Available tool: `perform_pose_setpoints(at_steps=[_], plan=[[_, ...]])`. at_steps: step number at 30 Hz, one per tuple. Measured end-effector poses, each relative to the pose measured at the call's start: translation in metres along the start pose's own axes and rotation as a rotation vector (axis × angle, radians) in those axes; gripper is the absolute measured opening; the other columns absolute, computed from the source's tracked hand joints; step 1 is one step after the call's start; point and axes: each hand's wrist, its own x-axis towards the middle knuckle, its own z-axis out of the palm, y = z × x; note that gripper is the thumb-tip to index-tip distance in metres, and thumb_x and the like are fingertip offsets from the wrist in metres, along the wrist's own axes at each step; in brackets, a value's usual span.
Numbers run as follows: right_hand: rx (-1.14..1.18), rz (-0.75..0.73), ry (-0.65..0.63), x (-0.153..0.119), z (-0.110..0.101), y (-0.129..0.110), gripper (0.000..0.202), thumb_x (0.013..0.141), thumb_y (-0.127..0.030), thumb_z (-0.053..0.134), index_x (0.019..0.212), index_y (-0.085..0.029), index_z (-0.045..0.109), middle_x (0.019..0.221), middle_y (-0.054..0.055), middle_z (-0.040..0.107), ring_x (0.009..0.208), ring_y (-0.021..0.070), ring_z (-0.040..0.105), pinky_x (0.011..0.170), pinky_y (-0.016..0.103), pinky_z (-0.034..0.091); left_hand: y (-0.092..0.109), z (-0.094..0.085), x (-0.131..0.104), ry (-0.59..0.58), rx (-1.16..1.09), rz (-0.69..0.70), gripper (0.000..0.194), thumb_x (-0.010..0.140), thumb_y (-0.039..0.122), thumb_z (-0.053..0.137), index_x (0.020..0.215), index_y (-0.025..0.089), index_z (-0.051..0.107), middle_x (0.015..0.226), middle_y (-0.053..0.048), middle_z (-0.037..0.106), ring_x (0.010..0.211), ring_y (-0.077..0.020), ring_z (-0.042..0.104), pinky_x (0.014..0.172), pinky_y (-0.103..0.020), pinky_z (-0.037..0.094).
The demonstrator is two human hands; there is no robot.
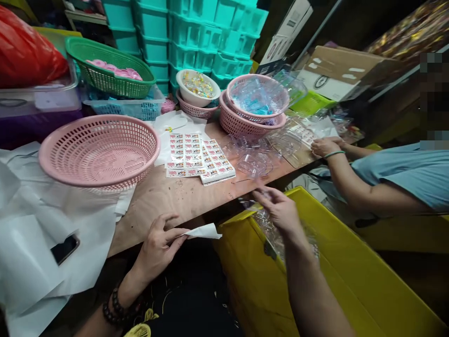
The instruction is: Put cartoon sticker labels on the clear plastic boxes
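My left hand (157, 245) is closed in a pinch on a folded white slip of paper (206, 231), held in front of the table edge. My right hand (280, 210) is over the yellow box (354, 267), its fingers drawn together. Blur at the fingertips hides what they grip, though something see-through seems to be there. Inside the box lies a heap of clear plastic pieces (268, 227). Beyond my hands, several sheets of printed stickers (187, 152) overlap on the wooden table (157, 199). Loose clear plastic parts (254, 164) lie to their right.
A pink basket (98, 122) stands at left beside white sheets (31, 252) and a phone (65, 249). Behind are a green basket (108, 84), a white bowl (196, 96), stacked pink baskets (245, 125) and teal bins (196, 35). A co-worker's hands (328, 147) work at right.
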Motion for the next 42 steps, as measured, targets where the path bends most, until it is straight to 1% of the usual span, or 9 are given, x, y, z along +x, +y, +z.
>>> perform_pose_setpoints(at_steps=[3, 8, 13, 18, 21, 26, 32, 38, 42], plan=[[-0.524, 0.381, 0.295, -0.012, -0.069, 0.054, 0.055, 0.072, -0.06, 0.067, 0.1, -0.014, 0.076, 0.097, 0.021, 0.075, 0.087, 0.037, 0.069, 0.078, 0.049, 0.052, 0.01, -0.002, 0.004, -0.182, -0.115, -0.163, 0.022, 0.093, 0.033, 0.062, 0.105, 0.028, 0.079, 0.088, -0.004, 0.071, 0.081, -0.0188, 0.07, 0.074, -0.028, 0.059], [-0.812, 0.701, 0.057, -0.046, -0.119, 0.119, 0.054, 0.079, -0.062, 0.057, 0.092, -0.013, 0.077, 0.104, 0.03, 0.072, 0.097, 0.0466, 0.068, 0.08, 0.055, 0.053, 0.019, 0.005, 0.016, -0.312, -0.289, -0.395, 0.051, 0.083, 0.041, 0.073, 0.129, 0.021, 0.067, 0.08, 0.0, 0.075, 0.073, -0.0178, 0.072, 0.068, -0.025, 0.059], [-0.812, 0.299, 0.267, -0.068, -0.076, 0.07, 0.069, 0.082, -0.065, 0.052, 0.119, -0.009, 0.068, 0.136, 0.03, 0.057, 0.124, 0.0495, 0.052, 0.095, 0.068, 0.043, 0.026, 0.012, 0.025, -0.35, -0.238, -0.306, 0.057, 0.078, 0.037, 0.078, 0.132, 0.023, 0.065, 0.072, 0.003, 0.075, 0.066, -0.016, 0.07, 0.066, -0.024, 0.057], [-0.245, -0.346, -0.551, -0.082, 0.0, -0.022, 0.047, 0.074, -0.043, 0.076, 0.118, -0.025, 0.07, 0.114, 0.008, 0.073, 0.105, 0.0257, 0.067, 0.095, 0.037, 0.051, 0.038, 0.015, 0.033, -0.462, -0.259, -0.195, 0.058, 0.076, 0.035, 0.08, 0.13, 0.021, 0.067, 0.067, 0.002, 0.074, 0.063, -0.0152, 0.069, 0.065, -0.023, 0.055], [-0.168, -0.29, -0.672, -0.075, 0.025, -0.039, 0.01, 0.078, -0.025, 0.072, 0.087, -0.022, 0.076, 0.08, 0.002, 0.074, 0.078, 0.0187, 0.068, 0.075, 0.028, 0.051, 0.039, 0.011, 0.034, -0.415, -0.431, -0.353, 0.06, 0.072, 0.036, 0.082, 0.128, 0.019, 0.067, 0.071, 0.001, 0.075, 0.063, -0.0149, 0.068, 0.062, -0.023, 0.055], [-0.04, -0.096, -0.724, -0.056, 0.034, -0.03, 0.019, 0.079, -0.035, 0.073, 0.084, -0.017, 0.072, 0.077, 0.002, 0.073, 0.069, 0.0184, 0.066, 0.063, 0.028, 0.05, 0.028, 0.007, 0.031, -0.316, -0.777, -0.619, 0.06, 0.06, 0.04, 0.091, 0.11, 0.014, 0.071, 0.099, -0.009, 0.078, 0.082, -0.0211, 0.072, 0.071, -0.03, 0.059], [-0.27, -0.472, -0.436, -0.063, 0.043, -0.036, 0.025, 0.08, -0.039, 0.077, 0.1, -0.026, 0.072, 0.099, 0.005, 0.077, 0.095, 0.0257, 0.069, 0.111, 0.064, 0.031, 0.018, 0.012, 0.031, -0.338, -0.67, -0.568, 0.041, 0.075, 0.048, 0.079, 0.098, 0.013, 0.079, 0.09, -0.008, 0.079, 0.075, -0.02, 0.07, 0.068, -0.027, 0.054], [-0.075, -0.452, -0.356, -0.066, 0.064, -0.03, 0.015, 0.091, -0.037, 0.066, 0.085, -0.026, 0.073, 0.077, -0.002, 0.077, 0.07, 0.0179, 0.071, 0.111, 0.064, 0.033, 0.017, 0.017, 0.031, -0.294, -0.637, -0.522, 0.042, 0.082, 0.053, 0.071, 0.094, 0.014, 0.08, 0.085, -0.006, 0.078, 0.075, -0.0197, 0.069, 0.065, -0.025, 0.052], [-0.221, -0.88, 0.052, -0.069, 0.072, -0.017, 0.012, 0.093, -0.029, 0.063, 0.089, -0.027, 0.074, 0.102, 0.005, 0.077, 0.091, 0.0209, 0.071, 0.11, 0.058, 0.038, 0.015, 0.025, 0.028, -0.349, -0.873, -0.694, 0.051, 0.07, 0.053, 0.082, 0.101, 0.013, 0.076, 0.084, -0.006, 0.078, 0.076, -0.0215, 0.071, 0.071, -0.03, 0.056]])
